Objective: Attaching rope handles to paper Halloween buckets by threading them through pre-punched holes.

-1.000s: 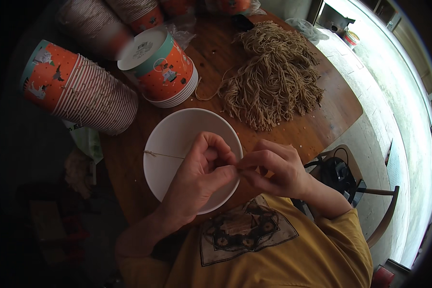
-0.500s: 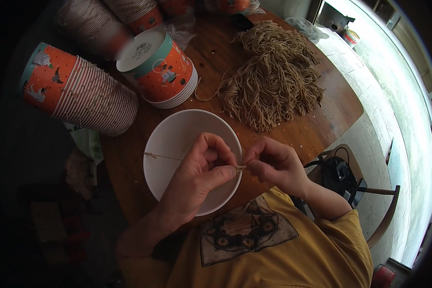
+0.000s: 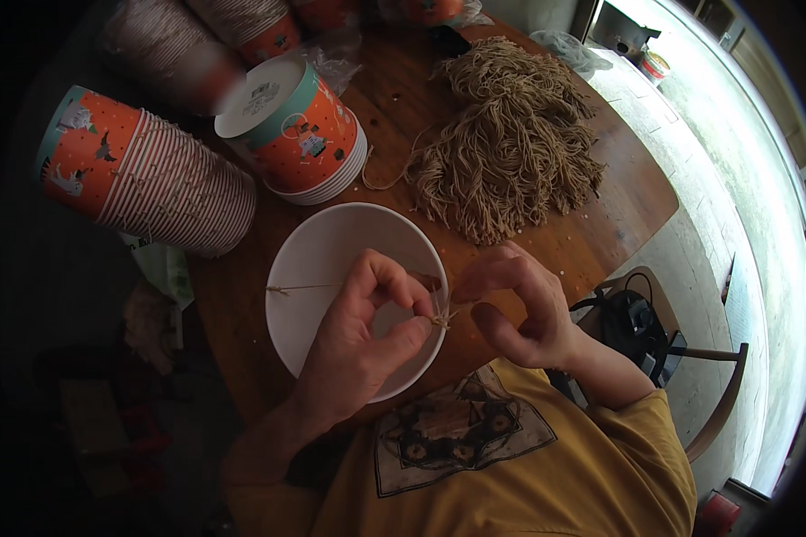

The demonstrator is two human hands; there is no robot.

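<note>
A white paper bucket (image 3: pixel 300 345) stands mouth up at the table's near edge. A thin tan string (image 3: pixel 304 287) crosses its mouth, with a knot at the left wall and a frayed, knotted end (image 3: pixel 441 320) at the right rim. Over the bucket, my left hand (image 3: pixel 358 327) pinches that frayed end between thumb and finger, hiding part of the string. Just right of the rim, my right hand (image 3: pixel 524 309) has its thumb and fingers apart, and I see nothing held in it.
A pile of tan strings (image 3: pixel 515 143) covers the back right of the wooden table (image 3: pixel 631 183). Orange printed buckets (image 3: pixel 309 143) stand upside down behind mine, and a tilted stack (image 3: pixel 175 179) is at left. A chair (image 3: pixel 730 394) is at right.
My right hand has let go of the string's end and drawn back a little to the right, its fingers spreading. The left hand stays at the rim, where the frayed end now shows more.
</note>
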